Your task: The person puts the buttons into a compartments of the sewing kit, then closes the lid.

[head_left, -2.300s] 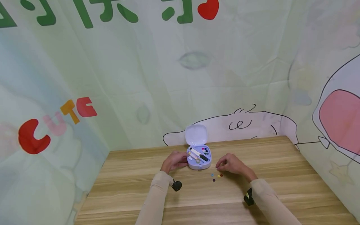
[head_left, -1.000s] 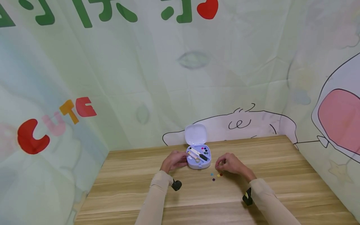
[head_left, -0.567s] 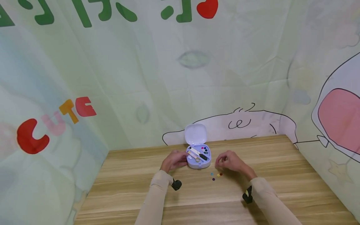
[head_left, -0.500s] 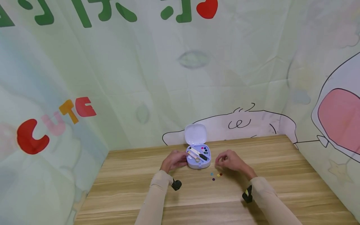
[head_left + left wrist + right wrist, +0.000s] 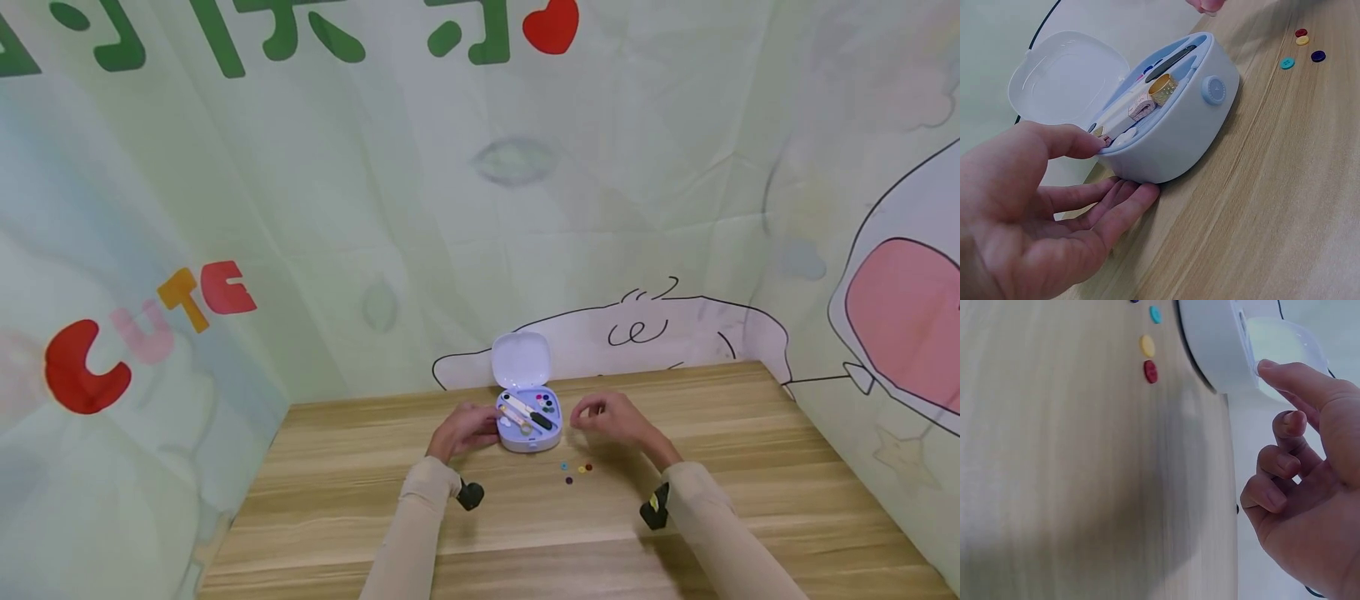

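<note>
Left hand (image 5: pixel 1035 206) steadies open sewing kit (image 5: pixel 1172 125); right hand (image 5: pixel 611 417) curled, pinch contents unclear. Backdrop (image 5: pixel 150 308): "CUTE".

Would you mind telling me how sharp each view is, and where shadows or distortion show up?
Head view: evenly lit, wide-angle bend at the edges, buttons tiny. Left wrist view: case sharp, left hand soft up close. Right wrist view: table smeared, a dark shadow beside the right hand.
</note>
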A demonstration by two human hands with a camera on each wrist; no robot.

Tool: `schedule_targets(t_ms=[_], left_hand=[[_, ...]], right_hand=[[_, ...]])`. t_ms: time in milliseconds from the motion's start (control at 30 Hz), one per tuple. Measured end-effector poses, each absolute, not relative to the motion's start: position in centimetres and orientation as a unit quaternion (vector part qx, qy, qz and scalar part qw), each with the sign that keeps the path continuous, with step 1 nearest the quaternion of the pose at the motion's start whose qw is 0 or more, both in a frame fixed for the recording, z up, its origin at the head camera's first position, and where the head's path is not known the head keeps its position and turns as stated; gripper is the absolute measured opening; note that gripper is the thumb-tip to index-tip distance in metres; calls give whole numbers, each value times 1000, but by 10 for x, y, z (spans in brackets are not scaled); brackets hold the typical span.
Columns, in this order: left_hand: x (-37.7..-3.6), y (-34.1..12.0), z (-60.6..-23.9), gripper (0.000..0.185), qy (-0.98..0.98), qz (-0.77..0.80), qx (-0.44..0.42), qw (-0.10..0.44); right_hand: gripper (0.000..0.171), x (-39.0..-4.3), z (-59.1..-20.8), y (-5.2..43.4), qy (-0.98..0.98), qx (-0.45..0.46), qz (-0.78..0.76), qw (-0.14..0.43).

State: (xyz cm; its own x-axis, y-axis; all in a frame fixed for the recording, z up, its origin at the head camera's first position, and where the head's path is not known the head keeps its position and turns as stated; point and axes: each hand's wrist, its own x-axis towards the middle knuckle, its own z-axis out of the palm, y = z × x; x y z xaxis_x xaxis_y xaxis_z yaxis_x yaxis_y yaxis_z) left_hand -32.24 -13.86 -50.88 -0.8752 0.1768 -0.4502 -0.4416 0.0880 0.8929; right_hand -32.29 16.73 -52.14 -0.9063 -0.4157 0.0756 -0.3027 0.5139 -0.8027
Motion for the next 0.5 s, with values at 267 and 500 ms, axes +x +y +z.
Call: schedule_targets(t_ms=[267,500], left_hand=[[-323,-139,-509,35,705,663,-96,231],[-322,-140,-509,39,709,659,-95,234]], right_hand=[[4,-328,-517,160,865,-167,-470,64],[8,-333,-514,151,853,-140,-499,62]])
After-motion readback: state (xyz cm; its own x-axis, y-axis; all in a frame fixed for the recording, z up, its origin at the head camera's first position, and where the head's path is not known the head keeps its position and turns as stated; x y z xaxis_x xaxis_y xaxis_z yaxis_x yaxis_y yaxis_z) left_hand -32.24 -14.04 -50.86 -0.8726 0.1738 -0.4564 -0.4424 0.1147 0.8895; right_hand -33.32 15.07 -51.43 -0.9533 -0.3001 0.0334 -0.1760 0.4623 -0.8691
